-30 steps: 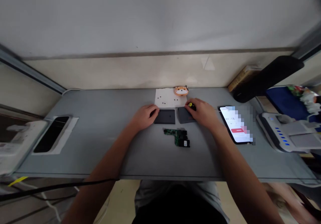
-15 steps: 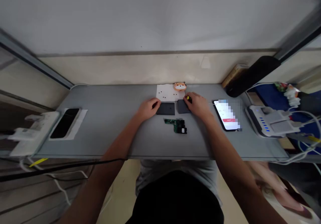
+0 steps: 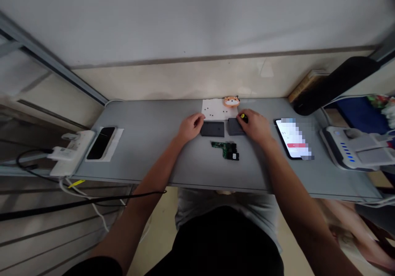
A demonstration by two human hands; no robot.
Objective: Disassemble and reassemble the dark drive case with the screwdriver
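My left hand (image 3: 190, 127) is closed, with fingers curled and tips together, at the upper left corner of a flat dark panel (image 3: 212, 129). Whether anything is between those fingertips is hidden. My right hand (image 3: 258, 127) is closed around a screwdriver (image 3: 243, 116), of which only a yellow-and-black end shows. The same hand rests against the right side of a smaller dark box-like piece (image 3: 235, 127). Nearer to me lies a green circuit board (image 3: 227, 150) with a black block. Behind the panel, several tiny dark screws (image 3: 211, 115) lie on a white paper (image 3: 216, 105).
An orange animal-face object (image 3: 231, 101) sits on the paper. A lit phone (image 3: 293, 139) and a power strip (image 3: 348, 148) are at right, a long black cylinder (image 3: 336, 85) behind. At left are another phone (image 3: 101, 142) and a white strip (image 3: 73, 154). A black cable (image 3: 92, 201) crosses below.
The view has turned left, so everything sits farther right in the picture. Both hands keep about the same places beside the dark pieces, and the circuit board has not moved on the table.
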